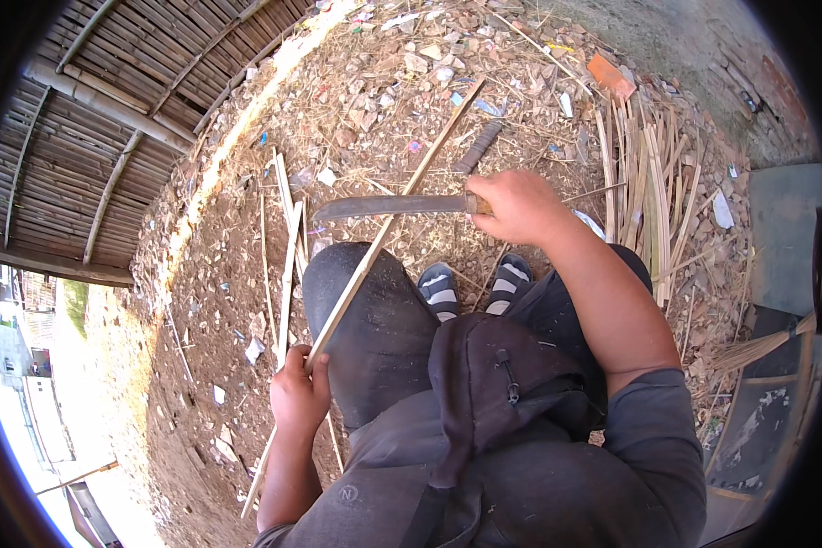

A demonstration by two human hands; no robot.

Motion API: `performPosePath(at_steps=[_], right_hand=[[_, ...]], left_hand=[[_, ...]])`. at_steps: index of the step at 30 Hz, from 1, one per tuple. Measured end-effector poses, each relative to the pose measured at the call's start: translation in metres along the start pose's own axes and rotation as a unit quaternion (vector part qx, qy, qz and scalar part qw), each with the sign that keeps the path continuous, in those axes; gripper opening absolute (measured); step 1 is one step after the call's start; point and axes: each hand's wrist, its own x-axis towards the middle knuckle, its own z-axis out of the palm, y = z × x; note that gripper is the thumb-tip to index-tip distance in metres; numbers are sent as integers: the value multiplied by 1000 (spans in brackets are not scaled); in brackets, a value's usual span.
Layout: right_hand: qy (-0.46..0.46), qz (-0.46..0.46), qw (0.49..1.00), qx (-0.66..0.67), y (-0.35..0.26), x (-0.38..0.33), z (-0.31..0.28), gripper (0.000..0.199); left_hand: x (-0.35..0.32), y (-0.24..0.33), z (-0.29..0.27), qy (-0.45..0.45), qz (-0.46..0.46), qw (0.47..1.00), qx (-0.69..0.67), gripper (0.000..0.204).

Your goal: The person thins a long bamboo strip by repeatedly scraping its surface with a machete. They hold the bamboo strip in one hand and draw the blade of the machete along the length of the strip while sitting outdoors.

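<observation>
Ground (228, 274): bare, dry earth, littered throughout with small stones, chips and straw-like shavings. A bundle of split bamboo strips (648, 192) lies at right. Several loose thin slats (288, 237) lie at left of centre. A dark knife sheath (478, 148) rests near the top centre. An orange brick fragment (609, 73) lies at upper right.

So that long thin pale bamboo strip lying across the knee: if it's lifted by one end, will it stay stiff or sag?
The long thin pale bamboo strip would probably flex a little: it is very slender for its length, though it looks straight now, held in the left hand and resting on the knee. It seems light. Being flat, it is unlikely to roll. The right hand holds a long dark metal knife across it.
</observation>
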Motion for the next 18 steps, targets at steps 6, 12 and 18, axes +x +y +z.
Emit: performPosePath(at_steps=[6, 12, 18], right_hand=[[-48, 34, 998, 2, -9, -1, -1, 23], [-56, 40, 997, 18, 3, 8, 6, 24], [-37, 46, 998, 23, -5, 10, 11, 26]], left_hand=[[-10, -8, 6, -37, -42, 998, -12, 32], [-14, -23, 21, -46, -40, 998, 17, 37], [-13, -21, 20, -63, -31, 997, 35, 35]])
